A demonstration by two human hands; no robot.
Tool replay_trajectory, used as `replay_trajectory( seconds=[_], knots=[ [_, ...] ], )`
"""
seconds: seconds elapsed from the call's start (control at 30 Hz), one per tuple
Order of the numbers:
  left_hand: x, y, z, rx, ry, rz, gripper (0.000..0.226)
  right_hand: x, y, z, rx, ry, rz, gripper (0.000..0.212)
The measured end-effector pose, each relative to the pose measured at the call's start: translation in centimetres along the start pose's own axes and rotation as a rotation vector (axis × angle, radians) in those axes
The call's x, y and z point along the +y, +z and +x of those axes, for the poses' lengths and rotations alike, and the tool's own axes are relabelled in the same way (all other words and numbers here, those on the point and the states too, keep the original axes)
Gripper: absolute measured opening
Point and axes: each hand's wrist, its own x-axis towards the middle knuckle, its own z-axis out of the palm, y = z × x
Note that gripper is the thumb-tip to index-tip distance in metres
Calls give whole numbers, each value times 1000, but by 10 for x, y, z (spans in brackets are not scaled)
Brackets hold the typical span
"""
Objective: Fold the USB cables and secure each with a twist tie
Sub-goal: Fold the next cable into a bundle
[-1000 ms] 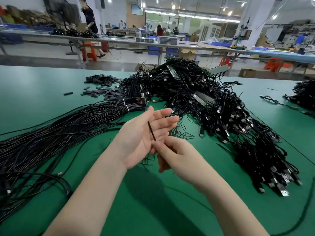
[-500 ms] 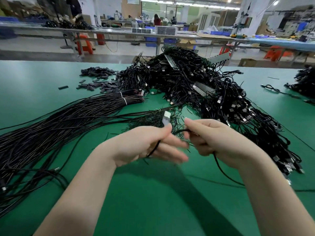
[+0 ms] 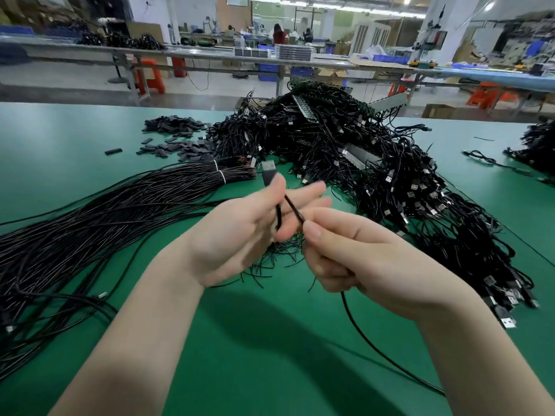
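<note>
A green table (image 3: 90,139) lay under both hands, a tangled cable heap (image 3: 345,151) beyond them. The left hand (image 3: 240,232) pinched a USB cable (image 3: 278,211) below its plug (image 3: 268,172); the right hand (image 3: 366,259) pinched the same cable just beside it.

A green counter (image 3: 60,139) carries everything. Long straight black cables (image 3: 90,223) fan across its left side, banded near one end. A large tangled heap of USB cables (image 3: 345,151) fills the centre and right. Small dark flat pieces (image 3: 177,136), perhaps sleeves, lie scattered behind.
</note>
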Motion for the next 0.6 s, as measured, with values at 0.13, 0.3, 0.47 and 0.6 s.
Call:
replay_trajectory(
  seconds=[0.13,0.3,0.47,0.6],
  knots=[
    [14,4,0,43,125,-297,59,19,-2,3,-245,146,-38,28],
    [28,-4,-19,-197,50,-276,56,39,-21,9,40,322,-309,39],
    [7,0,-8,-242,-309,343,65,16,-35,0,282,196,-113,43],
    [1,6,3,-4,-57,-84,55,-1,-11,-4,40,2,40,30]
  ],
)
